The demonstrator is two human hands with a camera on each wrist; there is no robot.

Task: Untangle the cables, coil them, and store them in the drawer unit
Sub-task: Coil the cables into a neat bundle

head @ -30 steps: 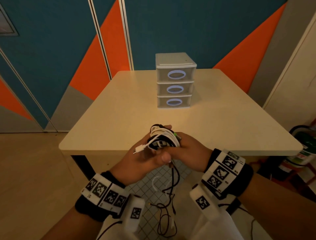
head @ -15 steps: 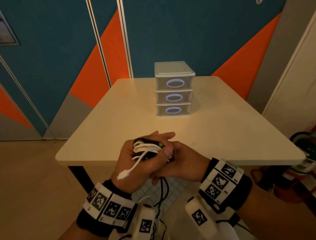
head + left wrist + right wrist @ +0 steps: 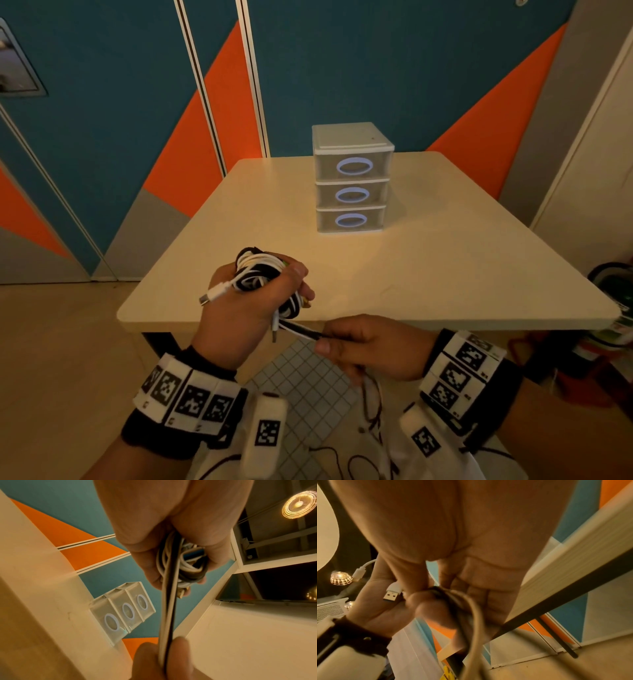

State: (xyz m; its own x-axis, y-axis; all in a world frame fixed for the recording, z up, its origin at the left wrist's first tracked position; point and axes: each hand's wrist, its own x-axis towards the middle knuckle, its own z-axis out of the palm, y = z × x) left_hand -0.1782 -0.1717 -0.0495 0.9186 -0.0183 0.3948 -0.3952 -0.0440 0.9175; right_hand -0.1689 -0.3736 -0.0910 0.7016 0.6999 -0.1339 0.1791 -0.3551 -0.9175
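Note:
My left hand grips a coiled bundle of white and black cables over the table's near edge; the bundle fills its curled fingers. A white USB plug sticks out to the left. My right hand pinches the loose black and white strands that run taut from the bundle, just below the table edge. The strands pass between its thumb and finger; in the right wrist view they trail down past the fingers. The white three-drawer unit stands mid-table, drawers closed.
The beige table carries only the drawer unit. Thin black cable hangs below my right hand toward the floor. A checked mat lies under the table. Cluttered items sit at the far right.
My right hand has come away from the bundle and moved down and right, drawing black and white strands out taut. The left hand keeps gripping the coil.

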